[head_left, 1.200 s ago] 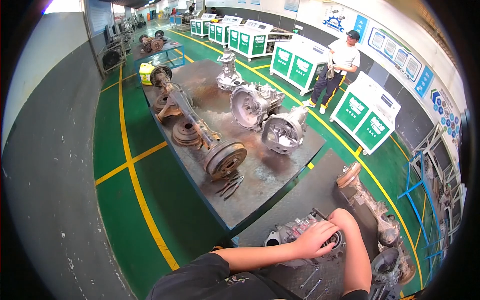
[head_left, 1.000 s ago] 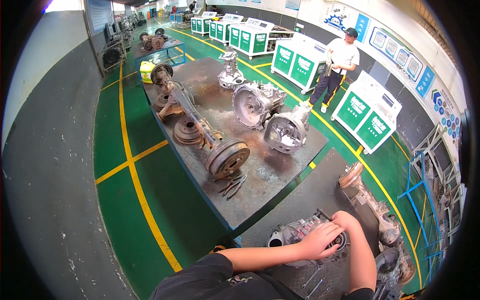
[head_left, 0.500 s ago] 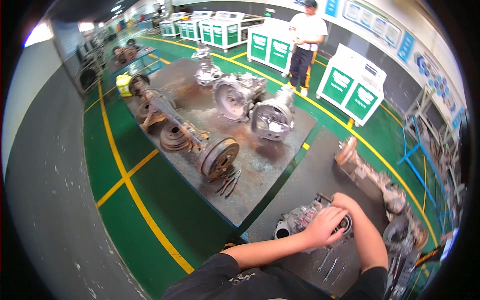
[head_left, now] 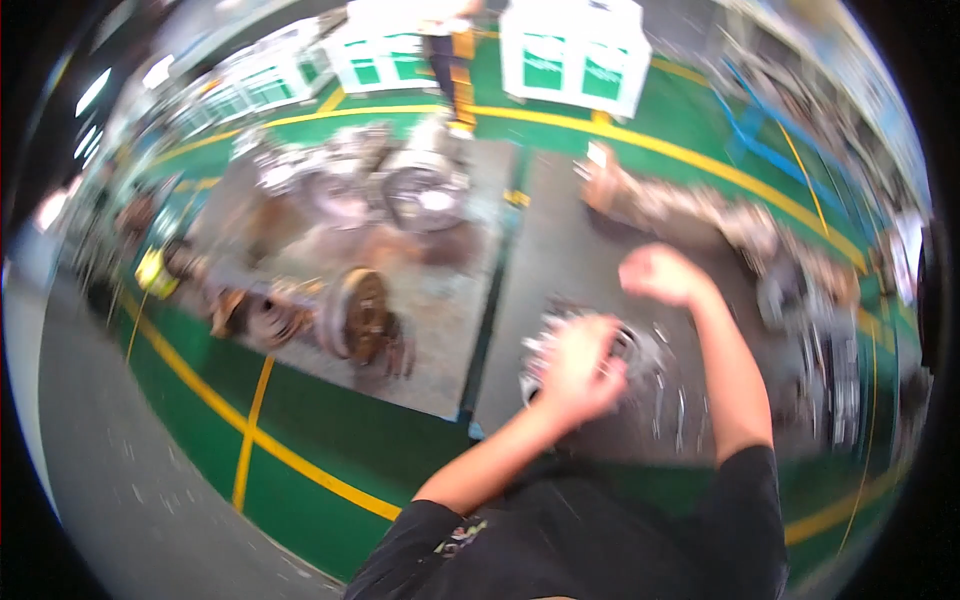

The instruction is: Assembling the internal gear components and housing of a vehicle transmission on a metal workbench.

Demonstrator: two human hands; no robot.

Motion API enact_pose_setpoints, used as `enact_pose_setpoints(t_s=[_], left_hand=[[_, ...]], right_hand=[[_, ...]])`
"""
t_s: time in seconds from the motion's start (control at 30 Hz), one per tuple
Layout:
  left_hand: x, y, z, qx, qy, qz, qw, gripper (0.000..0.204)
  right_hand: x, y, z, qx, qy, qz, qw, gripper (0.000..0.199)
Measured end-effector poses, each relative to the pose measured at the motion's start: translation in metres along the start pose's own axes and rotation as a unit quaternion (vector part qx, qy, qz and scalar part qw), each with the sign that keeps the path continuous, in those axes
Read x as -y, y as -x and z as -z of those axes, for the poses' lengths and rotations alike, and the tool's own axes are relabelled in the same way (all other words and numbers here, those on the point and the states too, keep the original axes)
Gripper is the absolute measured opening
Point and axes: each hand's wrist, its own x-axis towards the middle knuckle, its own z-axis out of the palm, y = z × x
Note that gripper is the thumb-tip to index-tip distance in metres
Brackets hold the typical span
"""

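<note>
Work in hand: the person bends over a grey metal gear housing [head_left: 585,365] that lies on the near table [head_left: 560,260]; the picture is badly blurred.
Left hand [head_left: 578,375]: it lies on top of the housing, fingers curled over it; I cannot tell whether it truly grips.
Right hand [head_left: 660,275]: clenched in a fist, raised just beyond the housing, nothing visible in it.
Progress, as a judgement: the housing looks partly stripped, with loose bright tools or bolts [head_left: 670,400] lying just right of it; much seems left.
Count: one housing under the hands; one long rusty axle part [head_left: 680,205] beyond it.
Far table [head_left: 440,290], left of the housing: one brake-drum axle [head_left: 355,315] and about two round casings [head_left: 420,195].
Standing person [head_left: 450,50]: one, well beyond the housing.
</note>
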Motion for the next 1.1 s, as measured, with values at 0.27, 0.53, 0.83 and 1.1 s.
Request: enact_pose_setpoints(t_s=[0.27,0.53,0.83,1.1], left_hand=[[0.008,0.000,-0.022,-0.053,-0.043,0.009,0.998,0.053],[0.009,0.023,-0.020,-0.127,0.028,0.097,0.987,0.067],[0.007,0.022,-0.019,-0.136,0.007,0.117,0.984,0.070],[0.008,0.022,-0.022,-0.142,-0.007,0.126,0.982,0.073]], right_hand=[[-0.210,0.184,-0.083,-0.356,-0.046,-0.217,0.908,0.022],[-0.269,0.236,-0.254,-0.062,-0.012,-0.473,0.879,0.037],[-0.300,0.222,-0.284,-0.015,-0.012,-0.494,0.869,0.020],[-0.283,0.219,-0.275,0.023,-0.032,-0.506,0.862,0.029]])
